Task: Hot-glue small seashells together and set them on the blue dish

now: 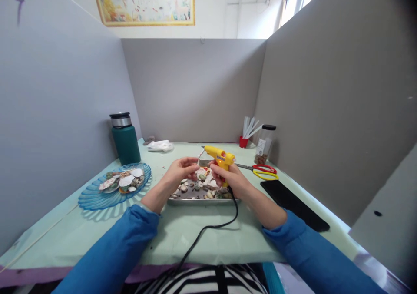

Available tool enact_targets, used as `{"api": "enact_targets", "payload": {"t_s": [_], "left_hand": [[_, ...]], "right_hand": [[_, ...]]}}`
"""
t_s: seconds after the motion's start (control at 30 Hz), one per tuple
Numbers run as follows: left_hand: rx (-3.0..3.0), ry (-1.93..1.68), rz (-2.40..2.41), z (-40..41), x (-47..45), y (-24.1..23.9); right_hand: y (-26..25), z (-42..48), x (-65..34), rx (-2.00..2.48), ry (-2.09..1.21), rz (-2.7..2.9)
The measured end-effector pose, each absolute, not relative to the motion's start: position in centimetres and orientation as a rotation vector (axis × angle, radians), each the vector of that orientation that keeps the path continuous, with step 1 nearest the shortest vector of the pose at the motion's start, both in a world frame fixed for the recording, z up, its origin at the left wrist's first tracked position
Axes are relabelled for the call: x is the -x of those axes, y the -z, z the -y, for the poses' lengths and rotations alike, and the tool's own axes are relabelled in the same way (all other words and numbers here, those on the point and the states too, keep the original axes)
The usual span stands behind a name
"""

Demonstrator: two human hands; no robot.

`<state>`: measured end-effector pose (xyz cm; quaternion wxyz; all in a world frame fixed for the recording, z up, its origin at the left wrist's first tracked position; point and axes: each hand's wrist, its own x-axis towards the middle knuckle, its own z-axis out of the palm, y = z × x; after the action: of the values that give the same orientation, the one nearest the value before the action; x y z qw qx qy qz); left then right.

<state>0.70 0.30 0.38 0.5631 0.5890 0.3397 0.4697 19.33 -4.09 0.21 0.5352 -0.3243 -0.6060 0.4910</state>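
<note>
My right hand (233, 179) grips a yellow hot glue gun (220, 157) by its handle, nozzle pointing left. Its black cord (208, 231) trails toward me over the table edge. My left hand (180, 170) is closed in a pinch just left of the nozzle, holding something small that I cannot make out. Both hands hover over a metal tray (202, 201) filled with several seashells (203, 185).
A blue glass plate (97, 200) with shells lies at the left, a green flask (125, 140) behind it. Red and yellow scissors (263, 171), a black flat object (293, 205), a jar (264, 144) and a red cup of sticks (244, 140) sit right. Grey partitions enclose the table.
</note>
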Motion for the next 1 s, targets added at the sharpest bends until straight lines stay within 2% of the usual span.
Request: {"api": "enact_targets", "payload": {"t_s": [0.3,1.0], "left_hand": [[-1.193,-1.080,-0.607,-0.60,-0.06,-0.86],[-1.106,-1.132,-0.463,-0.53,0.12,-1.03]], "right_hand": [[-0.88,4.48,-20.32,0.733,-1.259,1.668],[-0.54,4.65,-20.18,0.725,-1.355,1.681]]}}
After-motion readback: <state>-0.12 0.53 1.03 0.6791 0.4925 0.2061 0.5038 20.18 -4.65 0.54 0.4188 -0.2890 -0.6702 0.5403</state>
